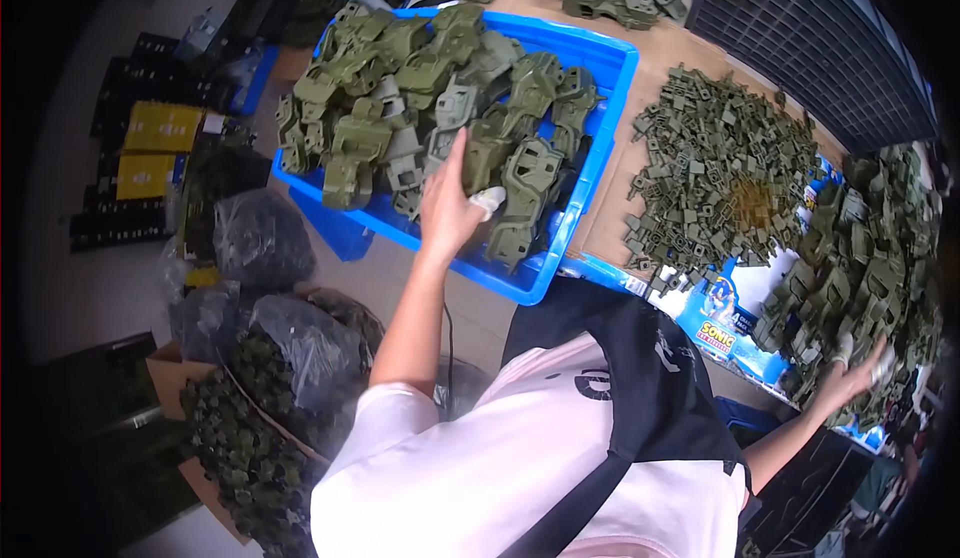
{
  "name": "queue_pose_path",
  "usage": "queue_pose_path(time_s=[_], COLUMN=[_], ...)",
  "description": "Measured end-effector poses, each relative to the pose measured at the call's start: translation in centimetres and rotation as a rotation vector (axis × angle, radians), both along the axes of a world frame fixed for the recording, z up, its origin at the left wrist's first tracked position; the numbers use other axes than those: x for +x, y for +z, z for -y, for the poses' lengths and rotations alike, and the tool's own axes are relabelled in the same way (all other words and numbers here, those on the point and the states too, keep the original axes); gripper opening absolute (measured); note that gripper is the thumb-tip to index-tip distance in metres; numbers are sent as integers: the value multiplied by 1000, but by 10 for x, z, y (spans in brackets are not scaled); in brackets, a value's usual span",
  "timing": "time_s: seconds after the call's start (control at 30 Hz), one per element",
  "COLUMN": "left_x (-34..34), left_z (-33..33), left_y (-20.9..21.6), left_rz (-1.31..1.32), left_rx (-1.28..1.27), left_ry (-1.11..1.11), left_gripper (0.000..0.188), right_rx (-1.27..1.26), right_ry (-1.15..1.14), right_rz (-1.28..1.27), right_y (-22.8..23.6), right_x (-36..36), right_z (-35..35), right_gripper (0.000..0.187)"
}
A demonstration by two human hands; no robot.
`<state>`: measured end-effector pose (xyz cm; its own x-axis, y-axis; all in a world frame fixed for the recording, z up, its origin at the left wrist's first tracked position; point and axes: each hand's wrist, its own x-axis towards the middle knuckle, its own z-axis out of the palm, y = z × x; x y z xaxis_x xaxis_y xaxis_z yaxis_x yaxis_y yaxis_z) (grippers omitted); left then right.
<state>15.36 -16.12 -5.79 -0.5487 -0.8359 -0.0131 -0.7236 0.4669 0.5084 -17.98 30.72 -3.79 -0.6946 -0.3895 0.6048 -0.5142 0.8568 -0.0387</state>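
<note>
My left hand [450, 206] reaches over the near side of a blue plastic bin [622, 88]. Its index finger and thumb are spread, with a white cover on the thumb, and nothing shows between them. Just beyond the fingertips lie olive-green moulded plastic parts [362, 148], heaped in the bin; some are greyer. Far to the right, my right hand [850, 383] is at the edge of a second heap of larger green plastic parts [850, 273]. White covers sit on its fingertips, and the fingers are apart. Whether either hand touches a part is hard to tell.
Small green plastic pieces [700, 168] lie in a wide pile on the cardboard-covered table [610, 193]. A dark gridded crate [800, 33] stands behind them. Lower left, an open carton [245, 438] holds dark green parts beside grey plastic bags [262, 240]. Yellow panels [160, 128] are farther back.
</note>
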Motion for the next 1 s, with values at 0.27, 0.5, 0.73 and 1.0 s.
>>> queue_pose_path(time_s=[0.27, 0.5, 0.73, 1.0], left_x=[-9, -108, -128, -126], left_z=[10, -88, -143, -131], left_y=[81, 94, 34, 21], left_rz=[-502, 86, -539, -441], left_rx=[140, -73, -369, 717], left_ry=[-257, -1181, -549, -713], left_gripper=[82, 65, 76, 117], right_rx=[-425, 98, -1084, -919], right_ry=[552, 899, 587, 673], right_rz=[609, 957, 1285, 1289], right_y=[44, 57, -30, -30], right_x=[91, 141, 141, 137], right_z=[152, 222, 187, 193], right_gripper=[43, 99, 86, 83])
